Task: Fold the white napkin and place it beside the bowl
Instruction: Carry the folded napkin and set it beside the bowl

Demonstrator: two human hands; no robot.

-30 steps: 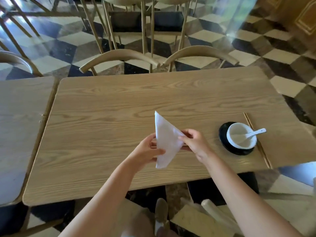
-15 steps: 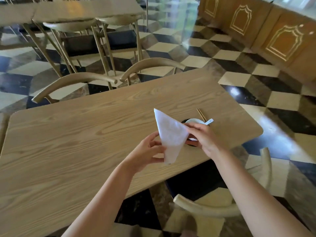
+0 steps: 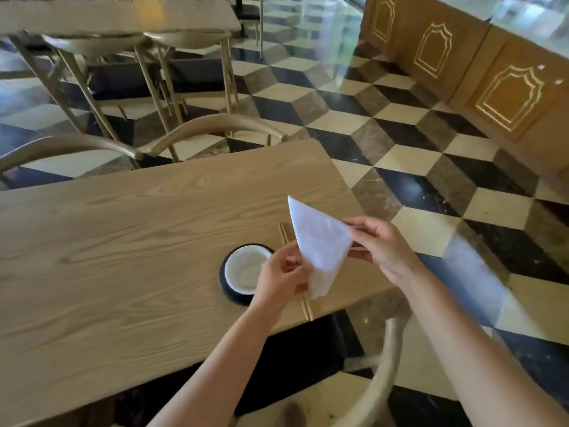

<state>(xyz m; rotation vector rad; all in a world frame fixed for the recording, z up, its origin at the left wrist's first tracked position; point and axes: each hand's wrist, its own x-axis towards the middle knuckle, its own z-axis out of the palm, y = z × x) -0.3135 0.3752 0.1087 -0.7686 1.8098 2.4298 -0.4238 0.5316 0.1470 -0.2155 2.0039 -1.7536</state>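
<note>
The white napkin (image 3: 318,241), folded into a triangle, is held upright in the air above the table's right end. My left hand (image 3: 278,277) pinches its lower left edge and my right hand (image 3: 380,248) pinches its right corner. Just left of my left hand a white bowl (image 3: 244,269) sits on a black saucer (image 3: 226,286) on the wooden table (image 3: 123,257). My left hand hides the bowl's right side. The napkin hangs to the right of the bowl, over a pair of chopsticks (image 3: 304,306).
The table's right edge lies close beyond the chopsticks. A curved chair back (image 3: 385,371) stands near my right forearm, and two more chairs (image 3: 215,124) stand at the far side. Checkered floor and wooden cabinets (image 3: 492,87) fill the right.
The view has swung right, so the bowl now lies left of my hands. Both hands have carried the folded napkin rightward past the bowl, over the chopsticks.
</note>
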